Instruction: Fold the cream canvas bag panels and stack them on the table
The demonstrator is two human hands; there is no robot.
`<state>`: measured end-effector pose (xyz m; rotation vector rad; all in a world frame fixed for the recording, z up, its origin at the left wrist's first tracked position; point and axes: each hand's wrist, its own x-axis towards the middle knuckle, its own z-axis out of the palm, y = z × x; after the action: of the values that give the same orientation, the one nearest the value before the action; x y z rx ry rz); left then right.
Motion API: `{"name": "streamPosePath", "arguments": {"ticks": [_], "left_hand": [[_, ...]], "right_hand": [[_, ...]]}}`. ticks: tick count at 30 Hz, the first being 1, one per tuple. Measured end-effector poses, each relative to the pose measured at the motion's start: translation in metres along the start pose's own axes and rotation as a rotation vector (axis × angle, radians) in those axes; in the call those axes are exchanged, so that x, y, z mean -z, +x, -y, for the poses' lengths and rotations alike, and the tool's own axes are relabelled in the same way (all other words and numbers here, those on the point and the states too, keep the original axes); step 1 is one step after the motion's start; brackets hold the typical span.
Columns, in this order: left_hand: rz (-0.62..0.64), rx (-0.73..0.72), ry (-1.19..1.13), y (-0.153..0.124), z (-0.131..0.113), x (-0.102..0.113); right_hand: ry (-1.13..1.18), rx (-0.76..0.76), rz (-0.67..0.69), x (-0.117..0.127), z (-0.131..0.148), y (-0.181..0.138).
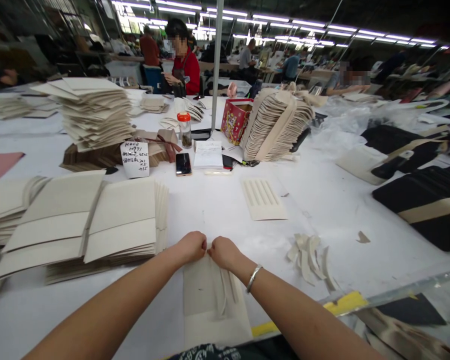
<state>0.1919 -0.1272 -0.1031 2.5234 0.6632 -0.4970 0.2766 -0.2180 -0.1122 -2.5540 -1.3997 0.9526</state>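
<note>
My left hand (195, 246) and my right hand (224, 251) are close together over the far end of a beige panel (198, 305). Both are closed, thumbs and fingers pinched tight. Whatever sits between the fingertips is too small or too hidden to name. Narrow pale strips (222, 295) run down the panel from beneath my right hand, their upper ends covered by it. Farther off on the right lies a similar panel (264, 200) bearing several parallel strips. Loose curved strips (309, 257) are heaped to the right of my right forearm.
Stacks of beige panels (122, 215) stand at left, with a taller pile (92, 112) behind. A phone (183, 164), a notepad (208, 155), a red-lidded jar (185, 131) and a tied bundle (275, 125) lie beyond. Black pieces (427, 200) are at right. Other people work farther back.
</note>
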Motion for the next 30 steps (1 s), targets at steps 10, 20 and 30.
{"name": "streamPosePath", "arguments": {"ticks": [10,20,30], "left_hand": [[0.005,-0.112,0.018,-0.01,-0.001,-0.002],[-0.086,-0.067,0.132,-0.086,0.008,-0.05],[-0.139,-0.16,0.271,-0.086,0.002,-0.042]], "right_hand": [[-0.037,-0.025,-0.021,-0.006,0.003,-0.002],[-0.084,0.137,-0.142,-0.011,0.0,-0.02],[-0.23,0.276,-0.044,-0.002,0.022,-0.004]]}}
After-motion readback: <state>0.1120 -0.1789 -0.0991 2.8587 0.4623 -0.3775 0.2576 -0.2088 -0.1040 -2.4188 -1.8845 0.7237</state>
